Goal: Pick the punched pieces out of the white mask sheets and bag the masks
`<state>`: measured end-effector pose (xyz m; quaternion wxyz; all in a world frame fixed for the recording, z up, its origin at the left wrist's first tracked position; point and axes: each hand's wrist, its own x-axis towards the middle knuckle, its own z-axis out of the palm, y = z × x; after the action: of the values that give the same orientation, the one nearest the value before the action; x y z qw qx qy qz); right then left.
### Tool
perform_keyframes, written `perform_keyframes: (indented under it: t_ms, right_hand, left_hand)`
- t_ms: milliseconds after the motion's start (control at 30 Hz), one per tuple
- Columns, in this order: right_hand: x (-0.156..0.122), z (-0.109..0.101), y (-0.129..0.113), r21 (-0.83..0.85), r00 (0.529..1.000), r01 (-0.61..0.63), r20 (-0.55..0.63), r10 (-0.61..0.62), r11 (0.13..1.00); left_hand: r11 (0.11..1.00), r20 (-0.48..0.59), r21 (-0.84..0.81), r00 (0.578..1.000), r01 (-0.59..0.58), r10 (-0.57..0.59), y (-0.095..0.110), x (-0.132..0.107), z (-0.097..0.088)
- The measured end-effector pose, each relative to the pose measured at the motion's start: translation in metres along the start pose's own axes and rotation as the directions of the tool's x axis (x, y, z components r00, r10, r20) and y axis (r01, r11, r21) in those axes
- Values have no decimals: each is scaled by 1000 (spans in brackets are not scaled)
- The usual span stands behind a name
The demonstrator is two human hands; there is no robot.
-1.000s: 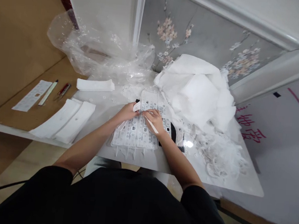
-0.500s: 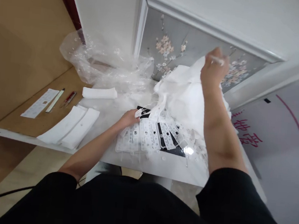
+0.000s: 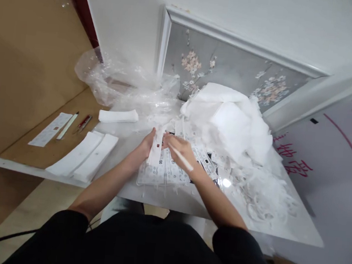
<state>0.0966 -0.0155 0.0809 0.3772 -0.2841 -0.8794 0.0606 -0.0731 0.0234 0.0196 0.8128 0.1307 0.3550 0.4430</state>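
Observation:
My left hand (image 3: 148, 142) is closed on the left edge of a narrow white strip (image 3: 155, 153), which has a small dark rectangular hole. Close to the strip's right side, my right hand (image 3: 179, 148) grips a slim white pen-like tool (image 3: 182, 159), its back end pointing toward me; the front end is hidden by the fingers. Under both hands lie printed white strips (image 3: 172, 174) with rows of small marks and dark holes, fanned over a black sheet. Behind my right hand rises a heap of soft white sheets (image 3: 236, 119).
Thin white scraps (image 3: 269, 199) cover the table's right side. At left are folded white stacks (image 3: 94, 157), a printed template (image 3: 50, 130), a pale green pen-like tool (image 3: 67, 125) and red-handled snips (image 3: 83, 124). Clear plastic film (image 3: 127, 83) and a framed flower picture (image 3: 230, 54) stand behind.
My right hand has come down from above the white heap to beside my left hand, keeping the pen-like tool. The narrow strip now stands out in my left hand; the raised sheet has dropped.

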Motion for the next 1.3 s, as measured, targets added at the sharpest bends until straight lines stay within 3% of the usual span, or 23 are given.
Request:
perform_keyframes:
  t_ms: [167, 367, 500, 733, 967, 1067, 1167, 1233, 1300]
  right_hand:
    - [-39, 27, -23, 82, 1000, 14, -10, -13, 997]
    - [-50, 29, -30, 231, 994, -96, -23, 104, 968]
    - [-59, 33, -31, 317, 987, -149, -8, 160, 937]
    - [-73, 35, -34, 414, 993, -76, -53, 107, 907]
    - [-75, 36, -34, 449, 976, -124, -106, 191, 885]
    - [-78, 37, -31, 391, 908, -246, -228, 352, 887]
    - [-79, 34, -23, 425, 750, -421, -333, 571, 801]
    - [-78, 31, -15, 504, 657, -499, -311, 687, 705]
    - [-77, 30, -7, 591, 593, -536, -245, 767, 602]
  left_hand:
    - [1000, 1, -11, 1000, -3, 3, -5, -1, -4]
    - [1000, -48, -5, 999, -22, 22, -9, 1, -2]
    - [996, -14, -25, 996, -87, 87, -6, 0, -1]
    - [992, -6, -4, 992, -125, 125, 0, -8, 3]
    - [992, -24, -4, 992, -125, 125, 1, -7, 2]
    - [991, -78, 29, 988, -132, 134, 1, -4, 0]
    - [992, -89, 24, 988, -126, 128, 4, -2, -2]
    - [993, -40, -32, 993, -112, 111, 6, -2, -3]
    - [993, -1, -79, 996, -93, 93, 9, -3, -5]
